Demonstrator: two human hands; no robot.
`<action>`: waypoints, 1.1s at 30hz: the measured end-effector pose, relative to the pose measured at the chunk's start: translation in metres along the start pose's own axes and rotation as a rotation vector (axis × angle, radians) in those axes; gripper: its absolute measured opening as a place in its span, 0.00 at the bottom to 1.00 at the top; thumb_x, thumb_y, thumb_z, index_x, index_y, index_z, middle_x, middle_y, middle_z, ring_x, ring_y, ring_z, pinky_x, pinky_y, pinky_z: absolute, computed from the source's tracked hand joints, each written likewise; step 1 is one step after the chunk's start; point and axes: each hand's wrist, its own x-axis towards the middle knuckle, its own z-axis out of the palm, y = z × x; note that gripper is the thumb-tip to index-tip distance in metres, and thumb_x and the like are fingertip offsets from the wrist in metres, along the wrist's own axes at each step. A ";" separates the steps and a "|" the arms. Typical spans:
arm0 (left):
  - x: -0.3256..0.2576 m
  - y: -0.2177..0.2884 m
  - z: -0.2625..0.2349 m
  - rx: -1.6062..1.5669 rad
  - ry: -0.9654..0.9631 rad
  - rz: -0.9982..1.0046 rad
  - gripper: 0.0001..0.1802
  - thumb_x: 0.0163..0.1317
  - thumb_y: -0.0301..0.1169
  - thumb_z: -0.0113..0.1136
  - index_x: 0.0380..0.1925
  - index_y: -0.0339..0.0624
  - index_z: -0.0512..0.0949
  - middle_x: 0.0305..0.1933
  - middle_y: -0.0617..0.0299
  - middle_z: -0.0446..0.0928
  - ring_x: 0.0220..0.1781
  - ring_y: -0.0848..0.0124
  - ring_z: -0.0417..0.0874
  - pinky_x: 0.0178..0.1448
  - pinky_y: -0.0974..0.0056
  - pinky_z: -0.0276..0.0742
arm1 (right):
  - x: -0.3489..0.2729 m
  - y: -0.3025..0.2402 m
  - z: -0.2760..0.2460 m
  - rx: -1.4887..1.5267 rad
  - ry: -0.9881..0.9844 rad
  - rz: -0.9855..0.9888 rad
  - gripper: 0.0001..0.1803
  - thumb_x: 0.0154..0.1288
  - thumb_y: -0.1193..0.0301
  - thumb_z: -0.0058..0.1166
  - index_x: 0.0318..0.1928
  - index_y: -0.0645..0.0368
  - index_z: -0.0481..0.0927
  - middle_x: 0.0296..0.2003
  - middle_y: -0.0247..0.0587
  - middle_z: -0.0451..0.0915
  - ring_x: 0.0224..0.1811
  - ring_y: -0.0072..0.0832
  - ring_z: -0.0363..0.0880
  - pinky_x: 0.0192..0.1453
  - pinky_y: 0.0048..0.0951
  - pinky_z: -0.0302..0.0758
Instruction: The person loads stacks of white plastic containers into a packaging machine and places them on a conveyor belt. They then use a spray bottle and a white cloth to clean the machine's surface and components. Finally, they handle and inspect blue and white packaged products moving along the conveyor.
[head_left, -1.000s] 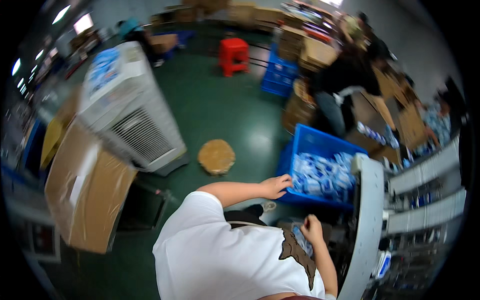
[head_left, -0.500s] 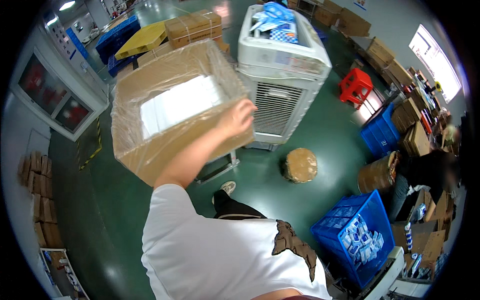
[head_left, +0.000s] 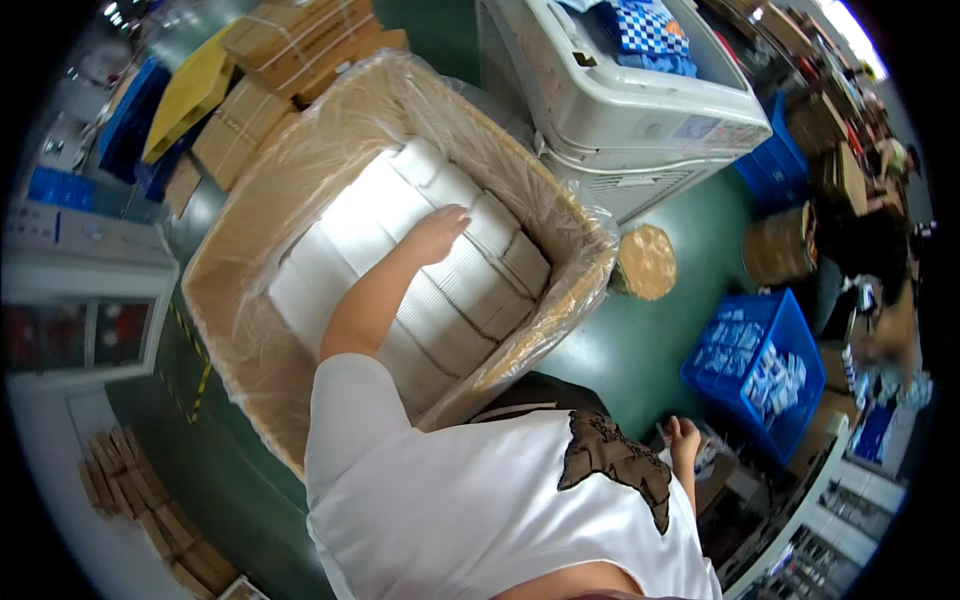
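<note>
A large cardboard box (head_left: 235, 330) lined with clear plastic stands in front of me, packed with rows of white ribbed stacks (head_left: 470, 295). My left hand (head_left: 437, 232) reaches into it and lies flat on top of the white stacks with its fingers spread, holding nothing. My right hand (head_left: 684, 440) hangs low at my right side next to some small pale packets. Its fingers are partly hidden by my white shirt, so I cannot tell whether it holds anything.
A white air-cooler unit (head_left: 640, 140) with blue packets on top stands behind the box. A round tan stool (head_left: 645, 262) and a blue crate (head_left: 745, 365) of small packets sit on the green floor at right. Cardboard cartons (head_left: 275, 85) are stacked far left. Another person (head_left: 865, 250) works at right.
My view has swung left from the blue crate to the big box. My left hand went from the crate's edge to the box's rim, then down onto the white stacks.
</note>
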 end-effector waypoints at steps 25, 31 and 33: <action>0.111 -0.001 0.031 0.131 -0.526 0.326 0.57 0.31 0.40 0.77 0.62 0.32 0.58 0.66 0.45 0.58 0.68 0.52 0.59 0.73 0.55 0.51 | -0.054 -0.026 0.058 -0.124 -0.139 0.238 0.14 0.56 0.66 0.63 0.34 0.65 0.78 0.26 0.39 0.80 0.29 0.20 0.78 0.35 0.24 0.75; 0.111 -0.006 0.006 0.066 -0.496 0.454 0.56 0.32 0.43 0.75 0.62 0.31 0.58 0.65 0.43 0.59 0.67 0.49 0.59 0.71 0.53 0.54 | -0.060 -0.007 0.070 -0.184 -0.198 0.292 0.15 0.54 0.65 0.65 0.33 0.65 0.78 0.27 0.40 0.81 0.30 0.22 0.79 0.37 0.25 0.75; 0.101 -0.006 -0.012 0.071 -0.467 0.410 0.56 0.31 0.43 0.74 0.62 0.31 0.58 0.64 0.42 0.59 0.67 0.48 0.59 0.70 0.52 0.55 | -0.064 -0.003 0.071 -0.163 -0.229 0.248 0.16 0.54 0.65 0.65 0.33 0.65 0.78 0.27 0.40 0.81 0.30 0.22 0.79 0.37 0.25 0.75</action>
